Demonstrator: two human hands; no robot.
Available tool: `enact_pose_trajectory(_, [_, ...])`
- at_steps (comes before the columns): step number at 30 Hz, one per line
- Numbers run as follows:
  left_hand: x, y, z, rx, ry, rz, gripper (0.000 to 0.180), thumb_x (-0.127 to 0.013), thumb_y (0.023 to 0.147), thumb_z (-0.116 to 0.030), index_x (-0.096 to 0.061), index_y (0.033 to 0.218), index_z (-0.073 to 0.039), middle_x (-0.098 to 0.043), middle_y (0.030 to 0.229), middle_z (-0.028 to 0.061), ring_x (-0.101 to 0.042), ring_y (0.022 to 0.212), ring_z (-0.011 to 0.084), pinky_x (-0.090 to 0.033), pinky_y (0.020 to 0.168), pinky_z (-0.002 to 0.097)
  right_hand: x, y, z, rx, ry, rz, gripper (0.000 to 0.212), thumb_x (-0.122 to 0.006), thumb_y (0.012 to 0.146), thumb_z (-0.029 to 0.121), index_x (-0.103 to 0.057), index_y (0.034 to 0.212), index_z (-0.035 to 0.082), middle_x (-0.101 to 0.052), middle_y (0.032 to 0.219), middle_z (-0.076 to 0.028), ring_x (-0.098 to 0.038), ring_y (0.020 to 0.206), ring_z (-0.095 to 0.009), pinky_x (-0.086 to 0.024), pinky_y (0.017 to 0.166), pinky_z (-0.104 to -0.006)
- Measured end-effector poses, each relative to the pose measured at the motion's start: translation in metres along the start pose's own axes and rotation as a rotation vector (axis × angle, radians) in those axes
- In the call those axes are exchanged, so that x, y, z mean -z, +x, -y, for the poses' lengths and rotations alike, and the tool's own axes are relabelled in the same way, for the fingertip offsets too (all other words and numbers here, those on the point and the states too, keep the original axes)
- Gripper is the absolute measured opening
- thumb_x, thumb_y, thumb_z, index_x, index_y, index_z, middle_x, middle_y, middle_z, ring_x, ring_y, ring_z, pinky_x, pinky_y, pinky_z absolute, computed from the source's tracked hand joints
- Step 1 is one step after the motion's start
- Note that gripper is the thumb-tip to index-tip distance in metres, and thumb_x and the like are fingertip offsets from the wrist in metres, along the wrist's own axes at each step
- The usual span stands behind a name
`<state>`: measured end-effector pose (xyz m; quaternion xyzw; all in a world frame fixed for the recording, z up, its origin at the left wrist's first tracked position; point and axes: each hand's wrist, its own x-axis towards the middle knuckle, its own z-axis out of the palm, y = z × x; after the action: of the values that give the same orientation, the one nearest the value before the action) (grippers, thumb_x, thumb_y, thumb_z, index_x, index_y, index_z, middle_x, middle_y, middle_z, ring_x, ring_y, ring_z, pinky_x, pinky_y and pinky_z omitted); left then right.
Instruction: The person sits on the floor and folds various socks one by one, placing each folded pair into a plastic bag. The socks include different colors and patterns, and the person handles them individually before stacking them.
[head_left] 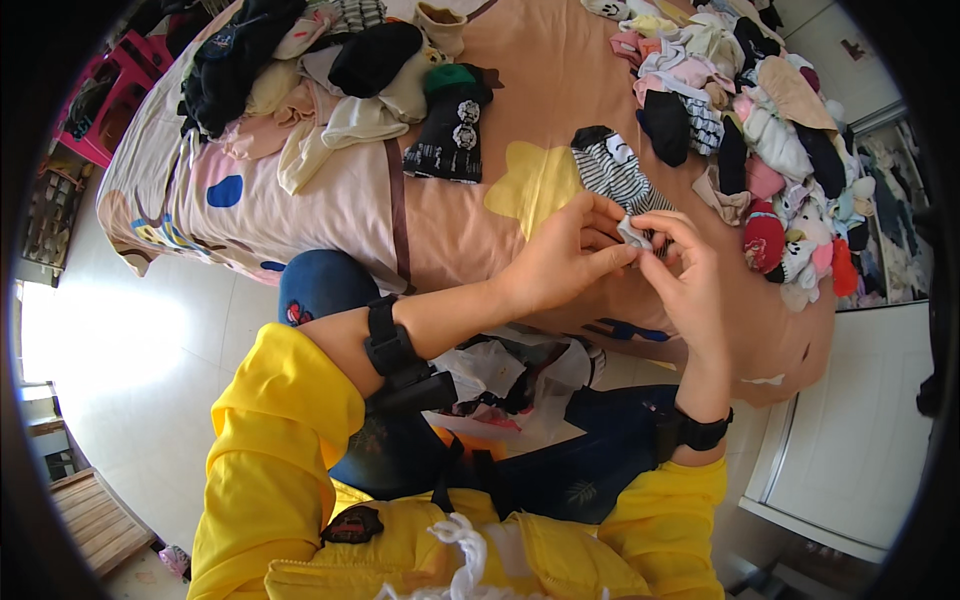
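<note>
While holding both hands close together over the near side of the bed [540,60], pinching a small bit of pale grey fabric [633,234] between thumbs and fingertips. With the left hand [572,252], nipping it from the left, thumb and forefinger nearly closed, other fingers loosely bent; with the right hand [692,278], nipping it from the right, fingers curled inward. Lying just beyond the fingertips, at the near end of a black-and-white striped sock [606,172] (whether joined to it, impossible to tell), to the right of a yellow star [530,188] on the bedcover. Piled at far left, a heap of dark and cream clothes [345,80], with a black flowered piece [440,140] at its right. Piled at far right, a mixed heap of socks and small garments [765,115], with a red piece [763,237] toward the near edge.
</note>
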<state>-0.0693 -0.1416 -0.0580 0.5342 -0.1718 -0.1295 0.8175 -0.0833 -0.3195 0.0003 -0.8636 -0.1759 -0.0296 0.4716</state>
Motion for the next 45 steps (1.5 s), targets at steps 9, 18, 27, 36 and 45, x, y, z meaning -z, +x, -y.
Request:
enact_pose_trajectory(9, [-0.006,-0.006,0.002,0.048,-0.328,-0.122,0.030,-0.061,0.094,-0.015,-0.047,0.113,0.003,-0.059,0.099,0.0119,-0.063,0.087,0.0175,-0.053,0.075,0.0285,-0.017,-0.001,0.009,0.192,-0.003,-0.129,0.020,-0.061,0.074,-0.013,-0.063,0.089,0.001,-0.061,0.092,-0.004,-0.054,0.078,-0.016,-0.045,0.071,-0.0257])
enact_pose_trajectory(18, [0.019,0.010,-0.040,0.031,-0.506,-0.131,0.033,-0.046,0.101,-0.028,-0.053,0.120,-0.001,-0.064,0.106,0.0113,-0.064,0.096,0.0207,-0.053,0.085,0.0345,-0.011,-0.014,0.036,0.370,-0.073,0.226,0.019,-0.070,0.073,-0.007,-0.065,0.089,0.001,-0.063,0.095,-0.007,-0.060,0.083,-0.022,-0.048,0.074,-0.0305])
enact_pose_trajectory(27, [-0.004,-0.007,-0.027,0.107,-0.582,0.283,0.078,-0.020,0.098,-0.065,-0.040,0.142,-0.004,-0.050,0.134,0.0101,-0.048,0.124,0.0216,-0.037,0.107,0.0361,-0.037,-0.010,0.023,0.129,0.059,-0.288,0.018,-0.072,0.081,-0.005,-0.060,0.094,-0.001,-0.060,0.093,-0.004,-0.058,0.074,-0.007,-0.047,0.068,-0.0201])
enact_pose_trajectory(36, [0.004,-0.003,-0.030,-0.089,-0.125,0.005,0.030,-0.053,0.100,-0.020,-0.054,0.126,-0.004,-0.060,0.109,0.0024,-0.057,0.098,0.0095,-0.048,0.080,0.0224,-0.028,-0.008,0.013,-0.019,0.628,-0.265,0.014,-0.065,0.090,0.000,-0.059,0.102,0.000,-0.063,0.097,-0.002,-0.060,0.090,-0.008,-0.047,0.081,-0.0206])
enact_pose_trajectory(45, [0.004,-0.004,-0.030,-0.283,0.191,-0.027,0.019,-0.073,0.084,-0.007,-0.065,0.099,0.000,-0.060,0.096,0.0012,-0.059,0.081,0.0083,-0.050,0.068,0.0207,-0.039,-0.013,0.005,0.026,0.474,-0.267,0.019,-0.065,0.085,-0.004,-0.058,0.102,0.000,-0.062,0.092,0.000,-0.059,0.086,-0.005,-0.046,0.078,-0.0191])
